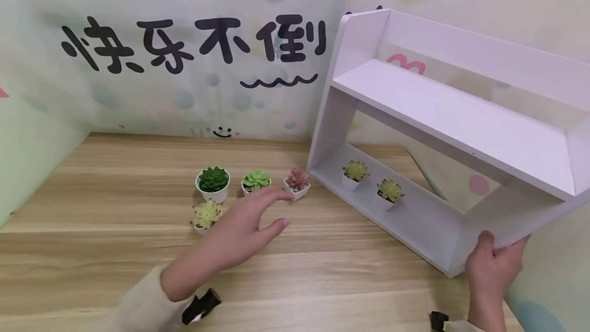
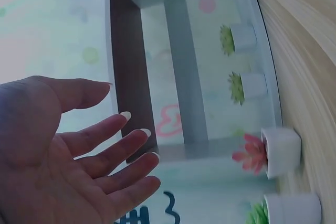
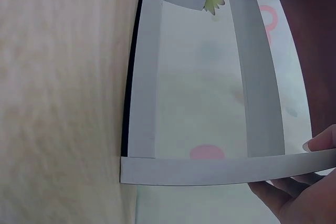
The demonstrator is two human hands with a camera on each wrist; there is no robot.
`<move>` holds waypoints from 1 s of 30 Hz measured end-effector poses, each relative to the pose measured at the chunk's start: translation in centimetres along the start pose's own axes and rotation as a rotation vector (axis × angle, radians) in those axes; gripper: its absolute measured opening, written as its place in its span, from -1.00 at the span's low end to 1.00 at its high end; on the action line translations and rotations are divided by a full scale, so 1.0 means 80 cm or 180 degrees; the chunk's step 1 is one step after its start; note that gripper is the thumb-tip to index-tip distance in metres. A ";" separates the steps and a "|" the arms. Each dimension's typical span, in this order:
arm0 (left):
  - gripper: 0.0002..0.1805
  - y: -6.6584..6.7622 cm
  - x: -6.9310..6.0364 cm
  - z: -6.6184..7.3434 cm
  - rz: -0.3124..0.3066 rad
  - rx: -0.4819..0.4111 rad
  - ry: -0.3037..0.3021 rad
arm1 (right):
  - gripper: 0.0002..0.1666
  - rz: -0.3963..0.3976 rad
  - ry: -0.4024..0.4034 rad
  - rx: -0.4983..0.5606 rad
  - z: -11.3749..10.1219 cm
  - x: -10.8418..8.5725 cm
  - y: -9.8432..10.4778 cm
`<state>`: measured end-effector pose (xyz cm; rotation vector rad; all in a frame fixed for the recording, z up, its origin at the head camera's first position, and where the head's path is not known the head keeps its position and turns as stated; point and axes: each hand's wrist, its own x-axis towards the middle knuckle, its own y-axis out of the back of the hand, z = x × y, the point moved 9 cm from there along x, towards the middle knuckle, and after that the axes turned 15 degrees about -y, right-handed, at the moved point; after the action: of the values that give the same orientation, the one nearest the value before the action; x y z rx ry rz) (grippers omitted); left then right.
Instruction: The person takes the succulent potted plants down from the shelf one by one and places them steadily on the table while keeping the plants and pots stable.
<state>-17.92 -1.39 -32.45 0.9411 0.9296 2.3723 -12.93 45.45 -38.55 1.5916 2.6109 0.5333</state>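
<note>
A white two-tier shelf (image 1: 442, 117) stands at an angle on the right of the wooden table. My right hand (image 1: 495, 265) grips its near side panel, thumb inside and fingers outside, as the right wrist view also shows. Two small potted succulents, one yellow-green (image 1: 355, 172) and one beside it (image 1: 389, 192), sit on the lower board. My left hand (image 1: 246, 227) hovers over the table, fingers spread and holding nothing. Just beyond its fingertips is a pink succulent in a white pot (image 1: 298, 182). A light green succulent (image 1: 256, 181) is partly hidden behind the hand.
On the table (image 1: 115, 260), a dark green succulent in a round white pot (image 1: 213, 183) stands left of the light green one. In front of it is a yellow-green succulent (image 1: 206, 214), partly covered by my left arm. A printed cloth wall (image 1: 152, 101) rises behind.
</note>
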 end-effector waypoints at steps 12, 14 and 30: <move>-0.57 -0.043 0.060 0.008 0.0055 -0.0356 -0.0132 | -0.35 0.0077 -0.0036 -0.0035 0.002 0.000 0.001; -0.56 -0.055 0.070 0.000 0.0067 -0.0465 -0.0077 | -0.34 0.0095 -0.0023 -0.0050 0.001 0.000 0.002; -0.42 -0.129 0.126 -0.043 0.0561 -0.1132 0.0354 | -0.35 0.0087 -0.0087 -0.0108 0.005 0.001 0.002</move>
<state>-25.89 10.10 -37.30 0.7837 0.4503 2.6431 -12.74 45.72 -38.81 1.6150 2.5501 0.5500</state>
